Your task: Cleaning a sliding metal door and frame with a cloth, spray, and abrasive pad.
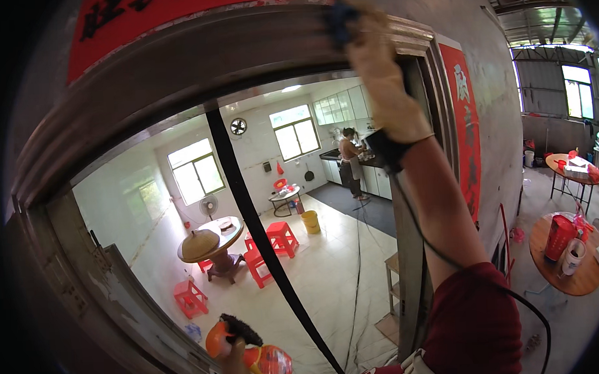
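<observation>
My right hand [372, 33], in a beige glove, is raised to the top of the brown metal door frame [240, 49]. A dark blue cloth or pad [340, 23] is in its fingers, against the frame; motion blur hides its exact kind. Low down, my left hand [236, 369] grips an orange spray bottle [272, 362] with a clear reddish body, tilted to the right. A black bristly piece [242, 328] sits at the bottle's head; how it is attached cannot be made out. A black band with a cable [418, 215] is on my right wrist.
A dark upright bar [248, 236] crosses the doorway. Beyond it are red stools [282, 238], a round table [225, 234], a yellow bucket [310, 221] and a person [352, 158] at a counter. Red banners [462, 126] flank the frame. A wooden table [550, 269] stands at right.
</observation>
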Action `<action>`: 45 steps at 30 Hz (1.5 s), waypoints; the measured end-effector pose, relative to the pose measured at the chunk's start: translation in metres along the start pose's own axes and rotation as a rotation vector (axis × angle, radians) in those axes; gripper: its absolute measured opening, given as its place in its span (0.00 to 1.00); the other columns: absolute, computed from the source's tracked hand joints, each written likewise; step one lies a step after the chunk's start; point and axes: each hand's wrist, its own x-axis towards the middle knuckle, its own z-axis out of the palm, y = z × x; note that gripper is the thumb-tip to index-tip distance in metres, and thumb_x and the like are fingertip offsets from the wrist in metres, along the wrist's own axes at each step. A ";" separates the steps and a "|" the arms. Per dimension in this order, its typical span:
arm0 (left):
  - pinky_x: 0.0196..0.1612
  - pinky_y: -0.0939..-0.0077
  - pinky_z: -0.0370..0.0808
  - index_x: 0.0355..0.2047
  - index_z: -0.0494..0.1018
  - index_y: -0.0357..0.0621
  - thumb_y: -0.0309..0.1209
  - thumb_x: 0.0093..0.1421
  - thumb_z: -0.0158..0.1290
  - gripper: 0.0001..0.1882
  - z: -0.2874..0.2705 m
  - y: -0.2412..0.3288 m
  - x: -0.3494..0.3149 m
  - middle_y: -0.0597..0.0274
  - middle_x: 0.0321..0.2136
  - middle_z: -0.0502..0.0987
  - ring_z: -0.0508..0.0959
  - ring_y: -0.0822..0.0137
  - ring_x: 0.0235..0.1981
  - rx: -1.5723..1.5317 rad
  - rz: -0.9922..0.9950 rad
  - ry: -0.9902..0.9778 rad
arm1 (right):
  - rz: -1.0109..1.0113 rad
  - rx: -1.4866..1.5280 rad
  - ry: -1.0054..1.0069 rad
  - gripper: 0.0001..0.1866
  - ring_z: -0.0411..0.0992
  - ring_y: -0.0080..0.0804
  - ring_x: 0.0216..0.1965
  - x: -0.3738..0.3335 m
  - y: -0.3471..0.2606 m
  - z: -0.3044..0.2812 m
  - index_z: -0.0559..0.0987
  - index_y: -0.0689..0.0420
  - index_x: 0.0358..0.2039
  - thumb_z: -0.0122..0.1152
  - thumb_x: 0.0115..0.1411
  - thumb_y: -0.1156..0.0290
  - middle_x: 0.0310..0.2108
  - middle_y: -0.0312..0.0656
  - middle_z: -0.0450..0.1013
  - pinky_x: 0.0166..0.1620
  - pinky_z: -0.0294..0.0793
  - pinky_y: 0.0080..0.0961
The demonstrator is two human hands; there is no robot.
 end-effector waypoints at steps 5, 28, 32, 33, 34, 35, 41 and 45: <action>0.49 0.69 0.75 0.61 0.67 0.36 0.21 0.60 0.53 0.26 -0.047 0.006 -0.016 0.59 0.43 0.76 0.77 0.66 0.42 0.044 -0.053 -0.044 | -0.101 -1.234 0.212 0.19 0.76 0.44 0.46 0.015 -0.055 -0.080 0.75 0.56 0.53 0.55 0.67 0.57 0.49 0.50 0.75 0.46 0.78 0.45; 0.49 0.70 0.76 0.61 0.67 0.34 0.21 0.64 0.54 0.24 0.005 0.019 0.006 0.59 0.45 0.76 0.77 0.67 0.42 0.040 -0.052 -0.176 | -0.510 -1.441 -0.064 0.24 0.62 0.63 0.65 -0.053 -0.013 -0.043 0.71 0.63 0.59 0.55 0.66 0.63 0.62 0.61 0.66 0.70 0.60 0.47; 0.48 0.70 0.76 0.59 0.67 0.33 0.21 0.63 0.56 0.24 -0.002 -0.010 0.023 0.60 0.42 0.75 0.77 0.66 0.41 -0.085 -0.193 -0.174 | -0.695 -1.539 -0.278 0.28 0.66 0.49 0.65 -0.073 -0.035 -0.038 0.75 0.56 0.59 0.60 0.55 0.77 0.62 0.50 0.69 0.64 0.70 0.42; 0.48 0.70 0.76 0.59 0.67 0.33 0.21 0.63 0.56 0.24 0.008 -0.007 0.021 0.60 0.42 0.75 0.77 0.66 0.41 -0.083 -0.197 -0.160 | -0.665 -1.643 -0.206 0.26 0.70 0.49 0.62 -0.069 -0.033 -0.061 0.76 0.56 0.57 0.59 0.56 0.81 0.58 0.51 0.73 0.63 0.73 0.41; 0.48 0.71 0.76 0.60 0.66 0.32 0.24 0.63 0.57 0.26 0.023 -0.003 0.020 0.59 0.42 0.75 0.77 0.67 0.40 -0.032 -0.092 -0.191 | -0.592 -1.554 -0.088 0.20 0.74 0.52 0.57 -0.059 -0.034 -0.084 0.79 0.58 0.53 0.60 0.60 0.74 0.52 0.51 0.77 0.62 0.73 0.46; 0.47 0.71 0.76 0.60 0.65 0.31 0.26 0.62 0.59 0.28 0.029 0.003 0.017 0.58 0.41 0.75 0.77 0.67 0.39 0.019 0.007 -0.237 | -0.402 -1.426 -0.006 0.20 0.74 0.52 0.57 -0.049 -0.047 -0.107 0.77 0.58 0.54 0.59 0.60 0.73 0.53 0.52 0.76 0.62 0.72 0.46; 0.42 0.71 0.77 0.57 0.68 0.33 0.23 0.58 0.56 0.25 0.011 -0.019 0.016 0.57 0.38 0.76 0.78 0.66 0.36 0.012 -0.098 -0.209 | 0.099 -1.770 0.242 0.27 0.72 0.51 0.60 -0.041 -0.068 -0.082 0.70 0.60 0.62 0.54 0.64 0.63 0.59 0.55 0.71 0.63 0.70 0.46; 0.40 0.70 0.78 0.55 0.69 0.35 0.21 0.56 0.53 0.24 -0.003 -0.025 0.018 0.57 0.35 0.76 0.78 0.65 0.34 -0.014 -0.128 -0.144 | -0.429 -1.598 0.092 0.31 0.68 0.57 0.63 -0.083 -0.004 0.043 0.70 0.59 0.62 0.61 0.61 0.58 0.59 0.60 0.69 0.65 0.68 0.48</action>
